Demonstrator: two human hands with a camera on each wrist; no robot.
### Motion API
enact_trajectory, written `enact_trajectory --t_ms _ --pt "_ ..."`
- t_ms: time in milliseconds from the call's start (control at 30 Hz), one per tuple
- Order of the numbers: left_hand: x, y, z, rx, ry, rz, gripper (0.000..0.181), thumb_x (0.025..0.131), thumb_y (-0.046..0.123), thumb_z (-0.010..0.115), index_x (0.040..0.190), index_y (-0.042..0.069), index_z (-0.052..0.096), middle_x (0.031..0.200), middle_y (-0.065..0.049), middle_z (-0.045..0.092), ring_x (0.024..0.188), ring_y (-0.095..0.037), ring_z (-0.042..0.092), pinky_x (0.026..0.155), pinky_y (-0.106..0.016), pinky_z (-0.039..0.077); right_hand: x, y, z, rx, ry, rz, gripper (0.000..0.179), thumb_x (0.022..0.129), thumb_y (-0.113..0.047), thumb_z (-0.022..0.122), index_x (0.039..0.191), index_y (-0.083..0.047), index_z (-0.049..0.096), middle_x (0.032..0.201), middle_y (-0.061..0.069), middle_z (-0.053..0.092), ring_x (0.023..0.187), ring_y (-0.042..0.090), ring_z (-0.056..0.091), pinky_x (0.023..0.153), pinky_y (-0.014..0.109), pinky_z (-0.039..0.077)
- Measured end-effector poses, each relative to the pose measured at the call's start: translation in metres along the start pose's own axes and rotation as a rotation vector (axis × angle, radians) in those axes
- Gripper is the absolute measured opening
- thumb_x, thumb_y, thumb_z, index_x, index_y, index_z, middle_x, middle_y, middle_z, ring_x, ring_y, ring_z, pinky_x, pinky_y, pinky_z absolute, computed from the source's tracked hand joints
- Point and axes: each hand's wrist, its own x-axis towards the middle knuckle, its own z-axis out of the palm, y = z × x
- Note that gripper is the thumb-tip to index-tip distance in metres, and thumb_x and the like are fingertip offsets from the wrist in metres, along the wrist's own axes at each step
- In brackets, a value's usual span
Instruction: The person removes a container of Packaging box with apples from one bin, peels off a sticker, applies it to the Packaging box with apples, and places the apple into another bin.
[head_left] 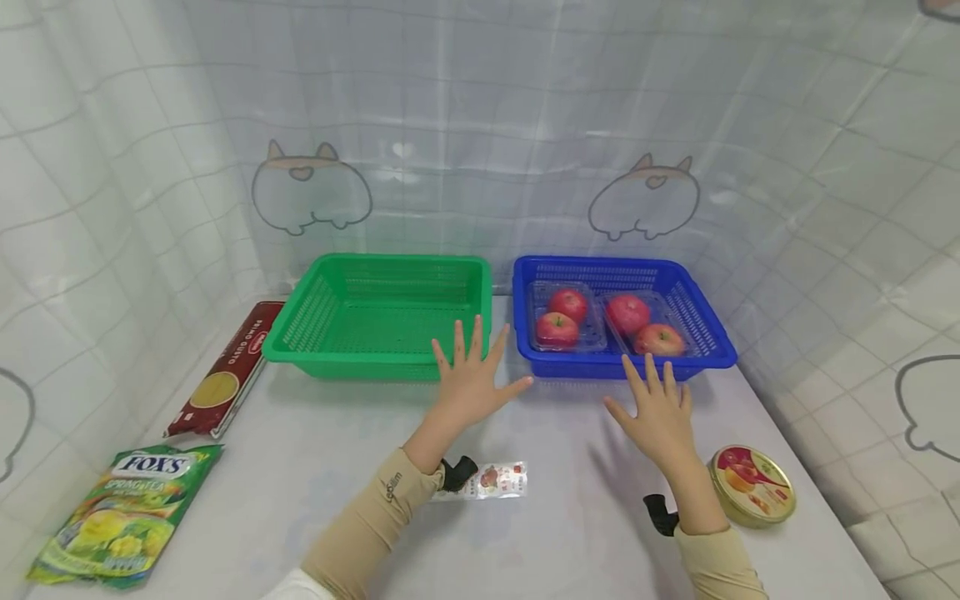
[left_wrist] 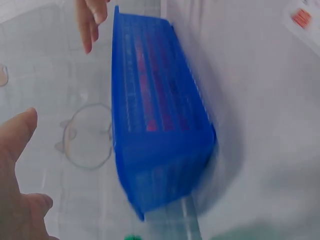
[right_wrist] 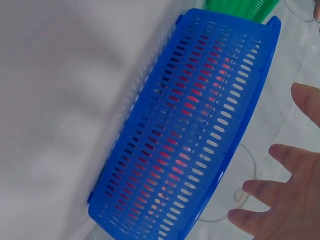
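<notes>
Both hands hang in the air above the table with fingers spread, holding nothing. My left hand [head_left: 471,385] is in front of the green basket [head_left: 390,360], its fingertips overlapping the basket's right corner in the head view. My right hand [head_left: 660,417] is nearest to the blue basket [head_left: 622,367], just in front of its rim. Inside the blue basket lie two clear plastic boxes, each with two red apples [head_left: 628,314]. The wrist views show the blue basket's slotted side [right_wrist: 175,135], with red behind the slots. No contact with either basket can be made out.
At the left lie a dark red packet [head_left: 228,367] and a green FOX'S candy bag [head_left: 112,517]. A small white sachet [head_left: 498,480] lies partly behind the left wrist. A round gold-rimmed tin [head_left: 752,485] stands by the right forearm. Patterned curtains [head_left: 457,167] enclose the table.
</notes>
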Motion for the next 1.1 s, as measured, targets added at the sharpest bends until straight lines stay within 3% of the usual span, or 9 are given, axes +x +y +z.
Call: enact_trajectory --t_ms 267,367,467,600,767,900,1100 --pt "0.021 0.027 0.014 -0.035 -0.033 0.028 0.087 0.081 0.074 0.036 0.148 0.032 0.002 0.153 -0.013 -0.01 0.136 -0.04 -0.017 0.102 -0.063 -0.013 -0.001 0.005 -0.002 -0.011 0.006 0.014 0.075 0.089 -0.052 0.05 0.147 -0.014 0.023 0.148 0.027 0.015 0.135 0.05 0.004 0.1 0.07 0.004" --pt "0.028 0.034 0.02 -0.114 -0.047 0.033 0.087 0.083 0.072 0.038 0.148 0.029 0.0 0.153 -0.014 -0.011 0.136 -0.042 -0.015 0.105 -0.061 -0.007 0.0 0.007 -0.003 -0.007 0.021 0.016 0.074 0.089 -0.05 0.051 0.147 -0.013 0.024 0.148 0.027 0.016 0.134 0.05 0.007 0.099 0.07 0.007" --pt "0.035 0.038 0.026 -0.269 -0.079 0.014 0.087 0.085 0.068 0.04 0.148 0.029 -0.005 0.152 -0.014 -0.016 0.135 -0.041 -0.017 0.107 -0.059 0.0 0.004 0.01 -0.004 0.033 0.058 0.013 0.071 0.089 -0.047 0.052 0.145 -0.011 0.027 0.148 0.026 0.02 0.133 0.051 0.013 0.097 0.071 0.013" --pt "0.043 0.039 0.035 -0.48 -0.091 -0.049 0.087 0.087 0.061 0.045 0.147 0.031 -0.009 0.151 -0.011 -0.021 0.136 -0.04 -0.016 0.103 -0.064 0.013 0.009 0.014 -0.006 0.251 0.081 0.038 0.065 0.092 -0.04 0.052 0.144 -0.008 0.03 0.148 0.024 0.023 0.132 0.049 0.019 0.099 0.067 0.018" --pt "0.054 0.033 0.047 -0.674 -0.057 -0.107 0.087 0.088 0.052 0.051 0.149 0.025 -0.005 0.152 -0.015 -0.016 0.138 -0.042 -0.001 0.1 -0.065 0.021 0.015 0.018 -0.015 0.538 0.061 0.147 0.064 0.094 -0.04 0.049 0.146 -0.009 0.027 0.148 0.022 0.025 0.135 0.042 0.02 0.105 0.058 0.019" --pt "0.06 0.03 0.054 -0.772 -0.055 -0.132 0.085 0.089 0.047 0.052 0.15 0.018 -0.001 0.153 -0.019 -0.006 0.137 -0.042 0.011 0.105 -0.059 0.021 0.022 0.02 -0.022 0.733 0.074 0.208 0.062 0.095 -0.037 0.048 0.145 -0.008 0.028 0.148 0.02 0.027 0.136 0.037 0.022 0.107 0.053 0.022" --pt "0.065 0.026 0.064 -0.885 -0.039 -0.193 0.079 0.089 0.04 0.054 0.149 0.014 0.01 0.153 -0.013 0.017 0.137 -0.033 0.02 0.107 -0.051 0.023 0.041 0.029 -0.03 1.032 0.074 0.237 0.056 0.097 -0.032 0.043 0.145 -0.006 0.028 0.145 0.014 0.034 0.131 0.023 0.031 0.105 0.042 0.027"
